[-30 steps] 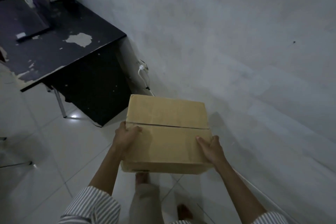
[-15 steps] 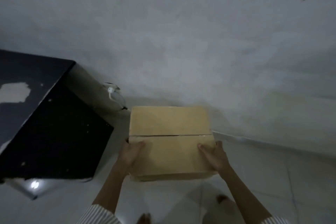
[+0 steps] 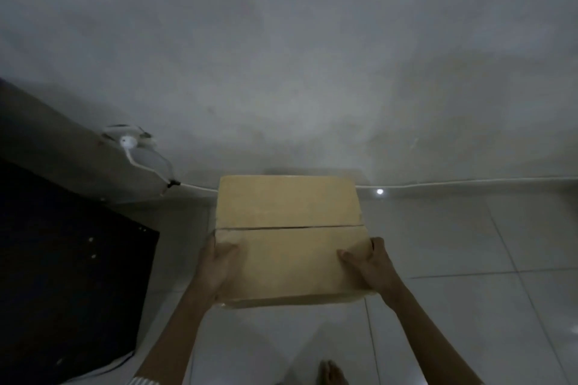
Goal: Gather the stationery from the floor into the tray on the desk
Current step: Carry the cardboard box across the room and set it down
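Observation:
A closed brown cardboard box is low over the white tiled floor, close to the grey wall. My left hand grips its left side with the thumb on the top flap. My right hand grips its right side the same way. A seam runs across the box's top. No stationery and no tray show in this view.
The dark side panel of the black desk fills the lower left. A white plug and cable hang on the wall by the desk and run along the skirting. My bare foot is at the bottom edge. Bare tiles stretch to the right.
The box has come down toward the floor by the wall, both hands still on its sides. The view has swung right, so the desk top has left the frame.

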